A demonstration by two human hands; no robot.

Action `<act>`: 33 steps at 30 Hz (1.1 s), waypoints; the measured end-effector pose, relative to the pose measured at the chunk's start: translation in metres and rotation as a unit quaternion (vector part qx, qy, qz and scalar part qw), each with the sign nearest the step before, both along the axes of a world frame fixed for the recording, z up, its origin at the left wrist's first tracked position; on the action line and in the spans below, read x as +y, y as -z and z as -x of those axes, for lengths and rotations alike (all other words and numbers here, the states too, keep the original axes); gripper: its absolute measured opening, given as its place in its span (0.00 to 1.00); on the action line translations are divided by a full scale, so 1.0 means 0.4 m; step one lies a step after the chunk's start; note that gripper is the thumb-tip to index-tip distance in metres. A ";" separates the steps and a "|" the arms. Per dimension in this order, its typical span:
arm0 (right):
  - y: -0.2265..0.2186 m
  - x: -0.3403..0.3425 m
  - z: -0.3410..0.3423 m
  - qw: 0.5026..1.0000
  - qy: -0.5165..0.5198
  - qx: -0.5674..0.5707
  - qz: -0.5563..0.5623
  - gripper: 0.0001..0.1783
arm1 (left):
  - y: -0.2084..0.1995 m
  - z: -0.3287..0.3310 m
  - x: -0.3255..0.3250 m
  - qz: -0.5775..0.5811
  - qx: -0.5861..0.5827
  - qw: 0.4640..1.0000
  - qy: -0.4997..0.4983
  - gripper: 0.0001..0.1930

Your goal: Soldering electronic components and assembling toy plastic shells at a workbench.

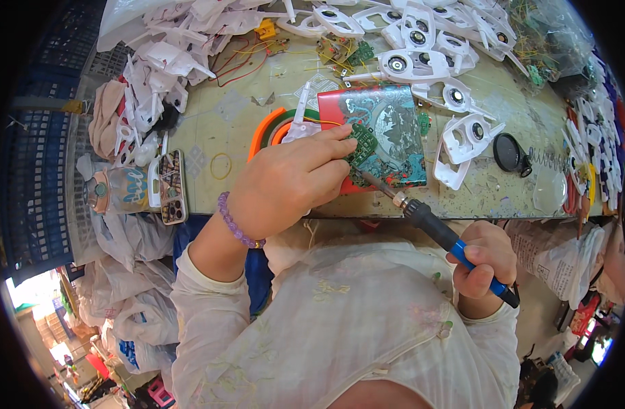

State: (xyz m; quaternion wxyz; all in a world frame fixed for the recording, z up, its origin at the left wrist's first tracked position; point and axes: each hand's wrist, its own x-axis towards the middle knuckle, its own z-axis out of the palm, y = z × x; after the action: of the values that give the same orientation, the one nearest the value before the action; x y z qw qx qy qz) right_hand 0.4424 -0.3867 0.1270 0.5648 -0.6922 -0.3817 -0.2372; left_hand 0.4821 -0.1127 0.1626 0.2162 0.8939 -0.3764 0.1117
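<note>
My left hand (292, 170) pinches a small green circuit board (362, 144) by its left edge, its fingertips closed. The board is held over a red and teal patterned flat piece (401, 112) on the bench. In my right hand (486, 262) is a blue and black soldering iron (435, 225), its fingers wrapped round the handle. The iron's tip points up and left, close to the board's lower edge; whether it touches I cannot tell. A white plastic housing (302, 123) lies just beyond my left hand, with a thin yellow wire running toward the board.
Orange and green rings (261, 133) lie by the housing. White housings with round speakers (397, 65) crowd the back; more white shells (169, 61) are piled at left. A phone (171, 184), a rubber band (221, 165), a coiled spring (547, 159) and a black round part (508, 151) lie around.
</note>
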 end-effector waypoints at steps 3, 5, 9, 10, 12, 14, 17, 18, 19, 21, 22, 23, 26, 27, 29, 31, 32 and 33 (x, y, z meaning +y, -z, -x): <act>-0.003 -0.003 0.005 1.000 0.003 -0.001 0.001 0.16 | -0.006 0.002 -0.002 0.006 0.004 1.000 0.004 0.09; 0.000 -0.004 0.005 1.000 0.005 0.001 0.002 0.16 | -0.004 0.002 -0.002 0.006 0.007 1.000 0.003 0.09; 0.001 -0.006 0.007 1.000 0.012 -0.007 -0.001 0.16 | -0.003 0.002 -0.003 0.005 0.007 1.000 0.000 0.09; 0.001 -0.006 0.008 1.000 0.016 -0.008 -0.001 0.16 | -0.003 0.003 -0.002 0.005 0.007 1.000 0.000 0.09; 0.002 -0.005 0.007 1.000 0.011 -0.007 -0.003 0.16 | -0.002 0.004 -0.002 0.002 0.002 1.000 -0.002 0.09; 0.000 -0.005 0.007 1.000 0.009 -0.006 -0.003 0.16 | -0.003 0.002 -0.003 0.002 0.001 1.000 0.000 0.09; 0.002 -0.006 0.006 1.000 0.014 -0.012 -0.003 0.17 | -0.003 0.001 -0.004 0.001 0.002 1.000 -0.002 0.09; 0.002 -0.008 0.009 1.000 0.023 -0.006 -0.009 0.16 | -0.003 0.001 -0.005 0.000 0.003 1.000 -0.003 0.09; 0.001 -0.010 0.012 0.999 0.032 -0.001 -0.014 0.16 | -0.003 0.001 -0.004 0.000 0.002 1.000 -0.004 0.09; 0.013 -0.030 0.023 0.998 0.050 0.018 -0.043 0.16 | -0.001 0.001 -0.002 -0.001 0.004 1.000 -0.004 0.09; 0.017 -0.044 0.027 0.994 0.070 0.038 -0.072 0.16 | 0.000 0.000 -0.002 -0.001 0.002 1.000 -0.003 0.09; 0.019 -0.053 0.027 0.989 0.087 0.042 -0.111 0.17 | 0.001 -0.001 -0.001 -0.009 -0.008 1.000 -0.001 0.08; 0.030 -0.120 0.012 0.865 0.434 -0.213 0.138 0.19 | -0.001 -0.005 -0.004 -0.015 -0.020 1.000 0.007 0.08; 0.089 -0.199 0.040 0.890 0.432 -0.124 0.083 0.25 | -0.007 -0.005 -0.003 -0.013 -0.021 1.000 0.008 0.07; 0.076 -0.208 0.048 0.862 0.506 -0.005 0.032 0.18 | -0.004 -0.005 -0.006 -0.016 -0.025 1.000 0.007 0.07; 0.012 -0.197 0.038 0.870 0.444 0.087 -0.196 0.09 | -0.003 -0.004 -0.008 -0.020 -0.030 0.999 0.005 0.07; -0.005 -0.195 0.036 0.826 0.345 0.176 -0.409 0.17 | -0.002 -0.003 -0.007 -0.024 -0.028 0.999 -0.001 0.07; -0.005 -0.220 0.039 0.831 0.335 0.162 -0.413 0.18 | -0.002 -0.003 -0.009 -0.028 -0.026 0.999 -0.006 0.06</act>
State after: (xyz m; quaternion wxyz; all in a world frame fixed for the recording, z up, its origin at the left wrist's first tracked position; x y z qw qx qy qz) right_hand 0.4269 -0.4745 0.1292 0.7378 -0.5083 0.1044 -0.4318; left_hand 0.4833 -0.1163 0.1633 0.1807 0.8986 -0.3794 0.1259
